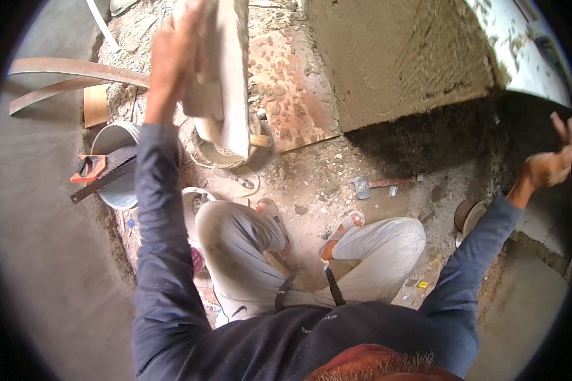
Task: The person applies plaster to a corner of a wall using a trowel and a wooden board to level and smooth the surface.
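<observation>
At the upper left my left hand [171, 60], smeared by motion, is closed on the edge of a long pale board [236, 76] crusted with mortar. The board's far end leaves the top of the view. Its near end hangs over a round mortar-caked bucket [203, 152], hiding part of it, with a wooden handle [260, 140] showing beside it. Far out to the right, my right hand [548, 166] is raised with fingers apart and nothing visible in it. It is nearest to the dark recess below the plastered block [419, 57].
A handsaw [105, 174] with an orange handle lies across a white bucket [114, 136]. Curved strips [76, 67] jut out at the left. A hammer [362, 187] lies on the rubble-strewn floor. A mortar-spattered reddish sheet [286, 89] sits by the block.
</observation>
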The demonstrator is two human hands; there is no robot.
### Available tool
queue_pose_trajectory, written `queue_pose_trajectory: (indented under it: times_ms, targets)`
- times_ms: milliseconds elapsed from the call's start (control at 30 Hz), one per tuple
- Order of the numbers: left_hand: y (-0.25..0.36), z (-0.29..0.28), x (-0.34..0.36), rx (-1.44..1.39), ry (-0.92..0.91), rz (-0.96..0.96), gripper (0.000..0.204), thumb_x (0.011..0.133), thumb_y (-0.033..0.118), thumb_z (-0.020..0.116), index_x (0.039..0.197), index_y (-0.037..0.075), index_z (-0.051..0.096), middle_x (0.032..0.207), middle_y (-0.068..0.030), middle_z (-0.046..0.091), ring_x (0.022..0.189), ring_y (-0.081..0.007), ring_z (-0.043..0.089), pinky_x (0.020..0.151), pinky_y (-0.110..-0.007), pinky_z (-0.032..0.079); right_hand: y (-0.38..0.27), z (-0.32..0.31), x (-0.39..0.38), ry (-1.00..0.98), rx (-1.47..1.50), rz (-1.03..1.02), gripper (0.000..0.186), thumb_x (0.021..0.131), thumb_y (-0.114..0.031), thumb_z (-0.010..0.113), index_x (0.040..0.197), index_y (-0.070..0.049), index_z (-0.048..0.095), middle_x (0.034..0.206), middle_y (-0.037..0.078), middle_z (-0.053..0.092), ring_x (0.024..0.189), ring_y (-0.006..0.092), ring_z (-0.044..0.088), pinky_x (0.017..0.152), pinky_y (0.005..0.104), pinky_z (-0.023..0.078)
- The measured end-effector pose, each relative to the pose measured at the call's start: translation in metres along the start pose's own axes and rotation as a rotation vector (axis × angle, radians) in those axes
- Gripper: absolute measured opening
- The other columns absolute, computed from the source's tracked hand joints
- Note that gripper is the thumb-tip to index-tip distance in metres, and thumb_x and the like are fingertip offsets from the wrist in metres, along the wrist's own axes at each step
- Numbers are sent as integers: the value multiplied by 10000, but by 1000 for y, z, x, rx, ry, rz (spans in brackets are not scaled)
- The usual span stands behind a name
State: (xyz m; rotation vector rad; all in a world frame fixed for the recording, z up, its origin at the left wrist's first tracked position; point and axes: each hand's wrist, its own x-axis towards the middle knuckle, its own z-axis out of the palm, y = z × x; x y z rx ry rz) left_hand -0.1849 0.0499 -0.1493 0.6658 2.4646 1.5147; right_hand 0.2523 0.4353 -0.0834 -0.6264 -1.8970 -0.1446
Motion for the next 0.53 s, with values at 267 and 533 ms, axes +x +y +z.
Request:
queue_pose_trajectory:
  times_ms: [267, 533]
  targets:
    - [25, -43, -42, -99, -146, -360, 402, 958, 393, 711, 1015, 25, 559, 600, 17, 512, 430, -80, 473, 390, -261, 374, 14, -88, -104, -1039, -36, 569, 446, 1082, -419, 450, 1300, -64, 611, 972, 119, 688, 920, 255, 651, 856, 408, 493]
    - [27, -191, -139, 581, -430, -390, 494, 818, 277, 781, 1154, -26, 583, 1085, -251, 679, 1027, -360, 668, 878, -438, 519, -26, -252, -162, -1887, -143, 553, 394, 959, -373, 565, 1124, -26, 654, 1174, 220, 677, 1141, 424, 611, 956, 497, 495]
